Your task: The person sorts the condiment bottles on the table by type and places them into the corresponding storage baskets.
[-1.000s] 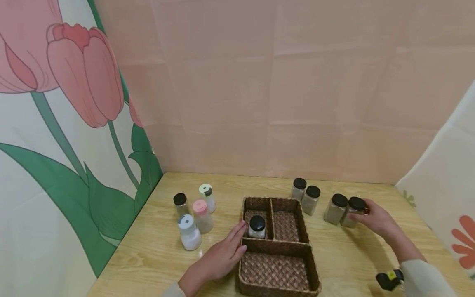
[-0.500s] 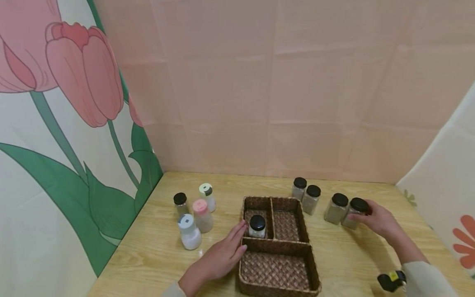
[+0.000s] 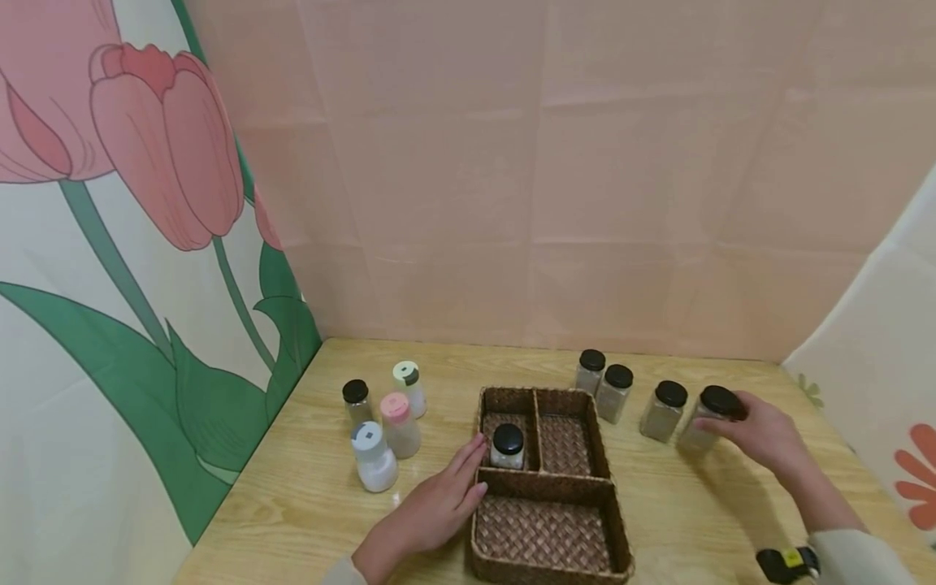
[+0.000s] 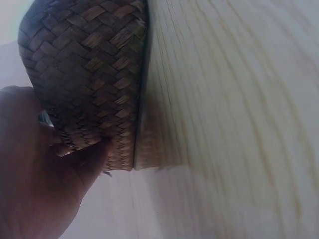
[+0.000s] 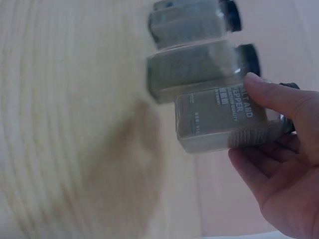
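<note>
My right hand (image 3: 764,431) holds a square spice jar (image 3: 702,431) with a black lid, pinching it near the top between thumb and fingers. In the right wrist view this spice jar (image 5: 219,119) shows "salt and pepper" lettering, and its base stands off the table. Just left of it a similar jar (image 3: 663,413) stands upright. My left hand (image 3: 439,500) rests with mostly straight fingers against the left side of a brown woven basket (image 3: 541,475). The left wrist view shows fingers touching the woven outer wall (image 4: 89,74). A small black-lidded jar (image 3: 508,447) sits in the basket's back-left compartment.
Two more black-lidded jars (image 3: 613,394) stand behind the basket's right corner. On the left are a black-capped jar (image 3: 358,406), a pink-capped shaker (image 3: 400,426), a white-capped bottle (image 3: 375,459) and a pale-capped bottle (image 3: 411,390). Fabric (image 3: 526,179) hangs behind the table.
My right hand has drawn the spice jar slightly right and up, and a gap has opened between it and the jar beside it. The left hand and basket stay put.
</note>
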Motion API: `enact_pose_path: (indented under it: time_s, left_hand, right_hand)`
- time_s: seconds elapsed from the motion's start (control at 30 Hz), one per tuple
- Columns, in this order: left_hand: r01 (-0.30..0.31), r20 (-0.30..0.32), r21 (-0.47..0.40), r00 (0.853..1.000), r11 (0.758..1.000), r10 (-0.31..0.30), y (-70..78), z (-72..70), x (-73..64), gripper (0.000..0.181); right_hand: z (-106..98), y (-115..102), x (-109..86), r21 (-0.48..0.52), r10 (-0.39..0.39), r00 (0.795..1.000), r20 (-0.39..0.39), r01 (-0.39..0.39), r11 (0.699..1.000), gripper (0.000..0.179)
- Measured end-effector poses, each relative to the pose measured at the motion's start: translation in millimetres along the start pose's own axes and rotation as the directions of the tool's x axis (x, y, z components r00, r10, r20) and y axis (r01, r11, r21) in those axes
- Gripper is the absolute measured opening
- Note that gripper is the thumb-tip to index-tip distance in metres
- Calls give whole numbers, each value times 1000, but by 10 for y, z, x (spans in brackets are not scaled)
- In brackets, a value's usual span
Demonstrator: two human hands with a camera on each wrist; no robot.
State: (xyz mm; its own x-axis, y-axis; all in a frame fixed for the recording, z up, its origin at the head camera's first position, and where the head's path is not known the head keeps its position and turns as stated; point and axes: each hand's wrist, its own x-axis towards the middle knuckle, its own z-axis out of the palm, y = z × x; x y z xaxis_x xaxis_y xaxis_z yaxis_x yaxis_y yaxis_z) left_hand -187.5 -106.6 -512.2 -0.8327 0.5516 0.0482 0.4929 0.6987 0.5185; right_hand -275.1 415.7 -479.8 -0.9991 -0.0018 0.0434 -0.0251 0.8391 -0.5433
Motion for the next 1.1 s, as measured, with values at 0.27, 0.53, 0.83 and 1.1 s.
enact_pose_path:
  time_s: [0.27,0.53,0.83,1.1]
  left_hand:
    - [16,9,-10,1000,1000,-15,-3,1,-12,60]
    - [9,6,-2,1000,1000,-9,-7,-5,-4,60]
    - [8,8,-7,1000,1000,-8,-7,3,-8,60]
    - [-4,1,4,1000,1000,4,7,-5,-5,60]
  right_hand:
    - [-180,-343,-170,-8,0,1000,7,0,1000,89]
    - [-249,-609,-241,-18,-6,1000,7,6,1000,81]
    - [-243,-804,-292,-16,-13,1000,-4,13,1000,78]
    - [-198,-1072,-290,-21,-64,998,-30,63,998,81]
